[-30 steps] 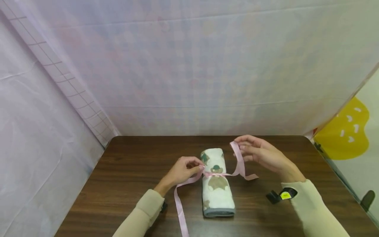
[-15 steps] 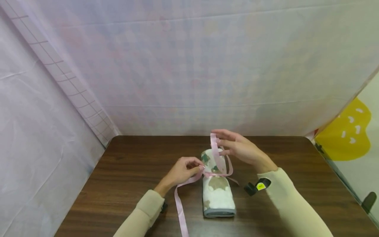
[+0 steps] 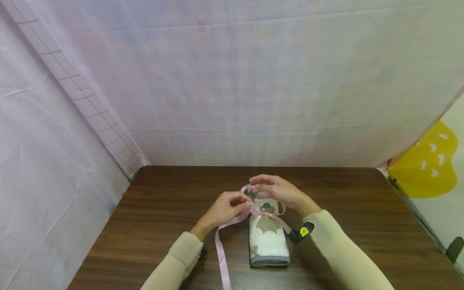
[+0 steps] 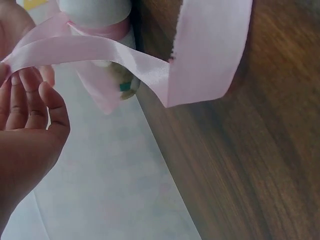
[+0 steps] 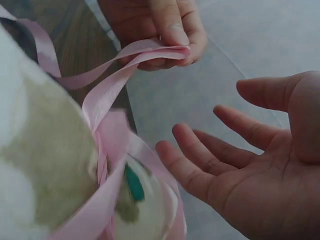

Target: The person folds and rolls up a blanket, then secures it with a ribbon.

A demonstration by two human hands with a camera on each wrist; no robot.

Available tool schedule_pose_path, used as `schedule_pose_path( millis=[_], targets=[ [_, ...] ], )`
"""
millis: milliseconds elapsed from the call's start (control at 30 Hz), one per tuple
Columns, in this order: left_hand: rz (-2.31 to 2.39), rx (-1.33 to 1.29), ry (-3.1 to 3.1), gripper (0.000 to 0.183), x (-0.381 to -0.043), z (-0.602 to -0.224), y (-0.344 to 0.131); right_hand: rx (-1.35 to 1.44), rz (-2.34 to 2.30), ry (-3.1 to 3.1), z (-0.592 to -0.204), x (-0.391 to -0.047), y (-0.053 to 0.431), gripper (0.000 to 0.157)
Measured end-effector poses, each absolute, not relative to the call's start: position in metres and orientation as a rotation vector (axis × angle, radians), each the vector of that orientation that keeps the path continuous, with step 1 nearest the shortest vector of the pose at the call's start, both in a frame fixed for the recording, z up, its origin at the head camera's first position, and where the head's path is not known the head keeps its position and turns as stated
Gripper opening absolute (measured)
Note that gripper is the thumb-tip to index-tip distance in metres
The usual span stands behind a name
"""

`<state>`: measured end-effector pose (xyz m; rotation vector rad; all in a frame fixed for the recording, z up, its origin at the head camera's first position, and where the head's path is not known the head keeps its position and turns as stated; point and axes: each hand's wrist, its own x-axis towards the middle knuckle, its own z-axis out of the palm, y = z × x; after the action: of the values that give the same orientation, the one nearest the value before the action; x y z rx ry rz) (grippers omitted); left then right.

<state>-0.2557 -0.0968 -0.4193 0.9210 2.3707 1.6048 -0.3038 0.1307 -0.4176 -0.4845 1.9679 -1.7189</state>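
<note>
A rolled white towel (image 3: 270, 243) with brown bears and a grey edge lies lengthwise on the table, a pink ribbon (image 3: 223, 257) tied round its middle. My left hand (image 3: 225, 208) pinches a folded loop of that ribbon at the towel's left side. In the right wrist view, the loop's pink tip (image 5: 175, 52) sticks out between thumb and fingers. Over the towel's far end is my right hand (image 3: 284, 194), fingers spread and holding nothing, the fingertips close to a ribbon strand (image 5: 150, 152). Another ribbon tail slants right from the knot, under my right wrist.
The dark wood table (image 3: 163, 189) reaches back to a pale hanging cloth (image 3: 232, 100). From the left hand, a long ribbon tail runs down past the front of the view. A yellow shape (image 3: 427, 161) shows beyond the table's right side.
My right hand has moved left from beside the towel to over its far end, carrying a ribbon strand across and letting it go. The left hand stays put with its loop.
</note>
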Motion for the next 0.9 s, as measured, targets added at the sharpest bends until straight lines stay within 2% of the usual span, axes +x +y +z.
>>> schedule_pose_path(
  millis=[233,400,900],
  targets=[
    [1.603,0.918,2.383,0.016,-0.273,-0.446,-0.092,-0.635,-1.596,2.194,-0.421,-0.290,0.144,0.034],
    [1.642,0.894,2.387,0.016,-0.277,-0.450,-0.088,-0.764,-1.574,2.332,-0.425,-0.275,0.143,0.027],
    [1.614,0.895,2.552,0.014,-0.277,-0.442,-0.075,-0.586,-1.813,2.470,-0.445,-0.251,0.112,0.040]
  ],
)
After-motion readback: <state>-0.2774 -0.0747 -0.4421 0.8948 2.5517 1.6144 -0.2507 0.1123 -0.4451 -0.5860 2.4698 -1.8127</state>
